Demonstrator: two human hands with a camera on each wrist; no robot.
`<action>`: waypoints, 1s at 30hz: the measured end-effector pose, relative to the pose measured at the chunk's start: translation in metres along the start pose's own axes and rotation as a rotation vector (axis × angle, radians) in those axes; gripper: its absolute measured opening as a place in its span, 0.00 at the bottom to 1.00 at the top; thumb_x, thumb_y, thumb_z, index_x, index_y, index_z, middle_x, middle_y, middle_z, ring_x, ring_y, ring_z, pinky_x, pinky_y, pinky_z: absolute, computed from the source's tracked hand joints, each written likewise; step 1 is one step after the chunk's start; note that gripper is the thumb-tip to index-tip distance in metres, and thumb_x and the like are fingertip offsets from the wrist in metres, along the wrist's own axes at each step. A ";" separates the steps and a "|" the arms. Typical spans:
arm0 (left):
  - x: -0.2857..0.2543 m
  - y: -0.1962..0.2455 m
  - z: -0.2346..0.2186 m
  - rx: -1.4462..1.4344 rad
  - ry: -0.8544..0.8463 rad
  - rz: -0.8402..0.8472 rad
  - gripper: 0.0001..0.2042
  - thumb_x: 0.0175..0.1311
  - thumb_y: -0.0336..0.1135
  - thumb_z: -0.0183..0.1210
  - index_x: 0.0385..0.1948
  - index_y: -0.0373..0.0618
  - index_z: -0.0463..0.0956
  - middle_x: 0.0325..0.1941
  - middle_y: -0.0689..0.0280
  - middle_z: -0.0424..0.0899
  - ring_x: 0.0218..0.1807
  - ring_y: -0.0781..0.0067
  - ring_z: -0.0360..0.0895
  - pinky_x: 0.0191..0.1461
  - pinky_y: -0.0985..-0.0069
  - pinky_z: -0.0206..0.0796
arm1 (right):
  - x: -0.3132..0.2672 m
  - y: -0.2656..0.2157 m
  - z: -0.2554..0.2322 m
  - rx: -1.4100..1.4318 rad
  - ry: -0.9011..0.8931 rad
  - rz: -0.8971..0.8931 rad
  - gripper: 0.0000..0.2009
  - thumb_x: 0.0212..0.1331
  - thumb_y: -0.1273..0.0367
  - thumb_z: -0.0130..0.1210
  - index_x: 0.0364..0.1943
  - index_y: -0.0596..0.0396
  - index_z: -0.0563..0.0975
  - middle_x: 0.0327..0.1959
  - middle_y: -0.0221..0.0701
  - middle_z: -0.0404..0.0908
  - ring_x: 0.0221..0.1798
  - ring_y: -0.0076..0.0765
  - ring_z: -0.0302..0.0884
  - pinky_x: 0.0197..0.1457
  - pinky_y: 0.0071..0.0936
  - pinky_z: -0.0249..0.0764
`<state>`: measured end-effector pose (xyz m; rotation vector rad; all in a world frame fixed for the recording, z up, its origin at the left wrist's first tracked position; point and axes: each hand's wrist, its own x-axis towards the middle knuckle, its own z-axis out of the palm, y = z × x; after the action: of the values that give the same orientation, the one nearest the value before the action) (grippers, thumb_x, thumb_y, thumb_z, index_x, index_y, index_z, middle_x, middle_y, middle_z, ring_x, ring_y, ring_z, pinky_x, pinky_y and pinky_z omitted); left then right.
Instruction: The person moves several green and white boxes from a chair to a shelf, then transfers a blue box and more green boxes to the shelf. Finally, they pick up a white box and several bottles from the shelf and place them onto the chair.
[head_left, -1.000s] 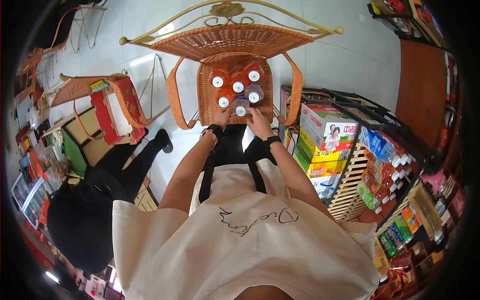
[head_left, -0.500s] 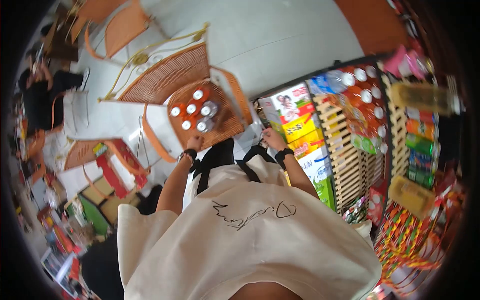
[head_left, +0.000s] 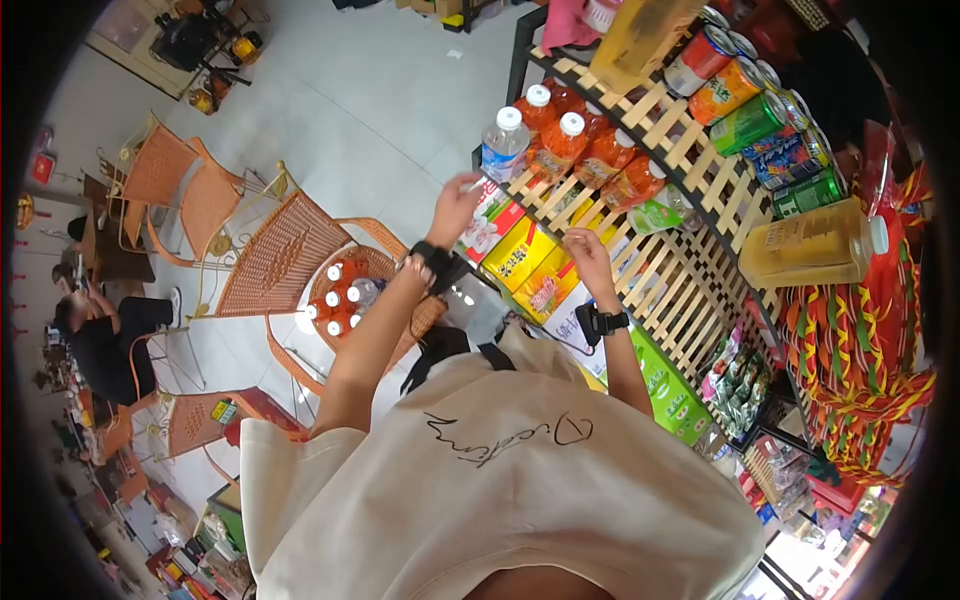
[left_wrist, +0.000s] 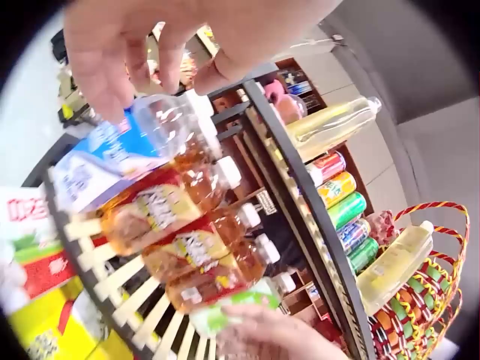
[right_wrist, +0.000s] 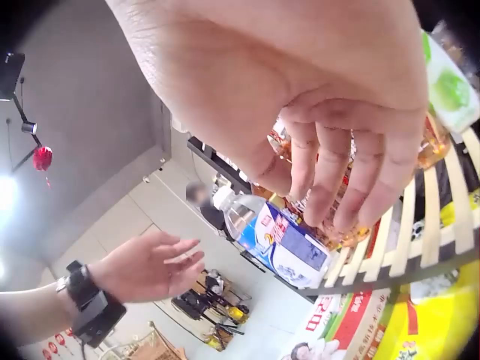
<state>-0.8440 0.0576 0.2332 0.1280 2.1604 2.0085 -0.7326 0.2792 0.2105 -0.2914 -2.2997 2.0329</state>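
Slightly bent and holding nothing, the fingers of my left hand (head_left: 458, 207) reach toward a clear drink bottle with a blue-and-white label (head_left: 504, 150) at the shelf's corner. The left wrist view has them just above that bottle (left_wrist: 120, 154). My right hand (head_left: 590, 262), loosely curled and bare, hovers by the front edge of the slatted wooden shelf (head_left: 640, 275). Amber drink bottles (head_left: 560, 148) with white caps stand in rows beside the clear bottle, and a green-labelled bottle (head_left: 660, 212) ends the row. In the right wrist view, my right hand (right_wrist: 330, 112) overlaps the amber bottles.
A wicker chair (head_left: 412, 335) to the left carries several amber and clear bottles (head_left: 345, 297). Drink cartons (head_left: 520, 262) stack below the shelf. Cans (head_left: 735, 92) and a large yellow bottle (head_left: 810, 250) line the farther shelf. Someone sits at far left (head_left: 105, 335).
The view has swung right from the chair to the shelf. Both hands have left the bottles on the chair, and the left hand has risen toward the shelf's clear bottle.
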 end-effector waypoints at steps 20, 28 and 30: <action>-0.015 0.046 0.045 0.703 0.154 0.337 0.14 0.30 0.33 0.57 0.24 0.43 0.67 0.28 0.59 0.67 0.30 0.60 0.67 0.33 0.73 0.61 | -0.007 -0.036 0.062 0.547 -0.209 0.210 0.15 0.48 0.66 0.43 0.42 0.53 0.60 0.37 0.31 0.64 0.36 0.25 0.64 0.36 0.18 0.63; -0.121 0.026 -0.028 0.664 0.200 -0.015 0.16 0.31 0.35 0.58 0.25 0.40 0.67 0.28 0.55 0.67 0.32 0.58 0.67 0.35 0.72 0.59 | -0.029 -0.030 0.119 0.468 -0.498 0.468 0.11 0.49 0.62 0.41 0.24 0.55 0.70 0.17 0.25 0.68 0.20 0.22 0.67 0.29 0.18 0.66; -0.155 0.015 -0.047 0.672 0.210 -0.081 0.17 0.31 0.36 0.58 0.25 0.39 0.66 0.27 0.55 0.66 0.32 0.58 0.66 0.34 0.71 0.59 | -0.042 -0.008 0.143 0.340 -0.635 0.576 0.13 0.48 0.60 0.41 0.25 0.55 0.70 0.18 0.25 0.69 0.21 0.21 0.68 0.29 0.18 0.66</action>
<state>-0.7027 -0.0166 0.2629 -0.0831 2.8351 1.2241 -0.7161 0.1315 0.2029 -0.3574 -2.2761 3.1459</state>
